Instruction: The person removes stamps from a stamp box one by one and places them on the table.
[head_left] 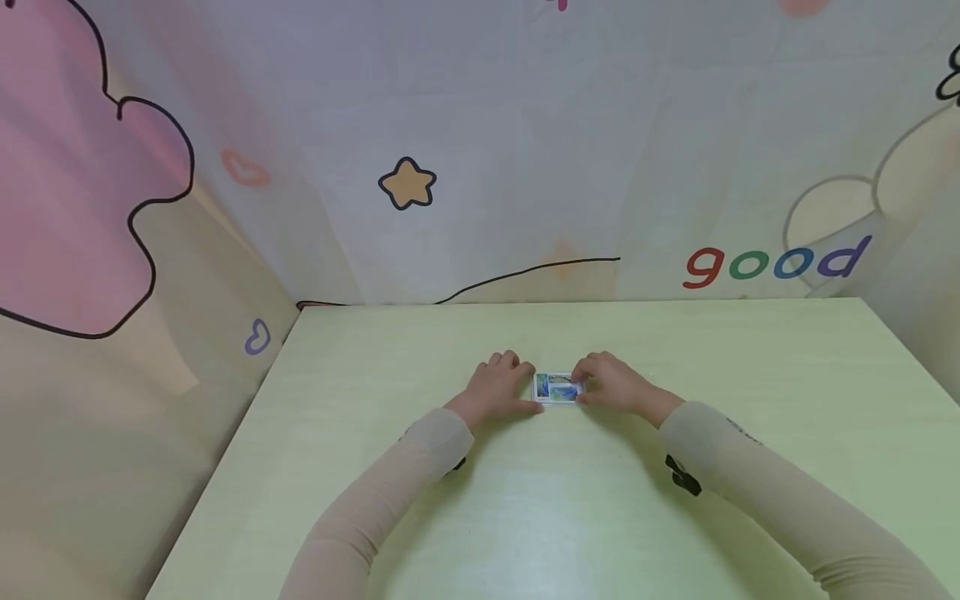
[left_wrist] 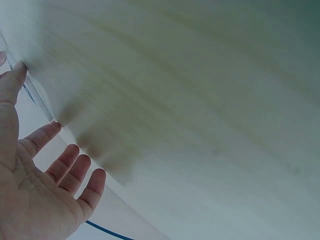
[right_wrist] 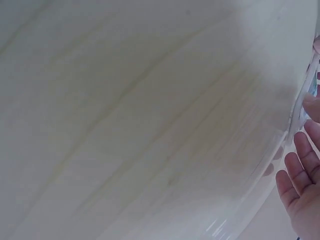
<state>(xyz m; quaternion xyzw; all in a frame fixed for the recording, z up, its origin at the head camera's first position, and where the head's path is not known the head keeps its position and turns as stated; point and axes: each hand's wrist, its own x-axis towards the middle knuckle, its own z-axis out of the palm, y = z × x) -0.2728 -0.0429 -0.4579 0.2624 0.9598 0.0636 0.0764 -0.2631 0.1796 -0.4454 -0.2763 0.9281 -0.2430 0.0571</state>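
Observation:
A small flat rectangular picture card [head_left: 558,391] with a white border and blue and green pictures lies on the table between my hands. My left hand [head_left: 497,390] holds its left end, thumb at the near corner and index finger at the far one. At the right end, my right hand [head_left: 615,385] grips with thumb and index finger, covering part of that edge. In the left wrist view the other fingers of the left hand [left_wrist: 45,195] are loosely spread close to the tabletop. Only a sliver of the card shows beside the right hand [right_wrist: 305,185] in the right wrist view.
The pale green table [head_left: 480,517] meets a printed backdrop [head_left: 487,192] at its far edge, with the coloured word "good" [head_left: 776,262] on it. More printed cloth [head_left: 82,417] hangs along the left side. Dark wrist pieces [head_left: 682,475] show under the sleeves.

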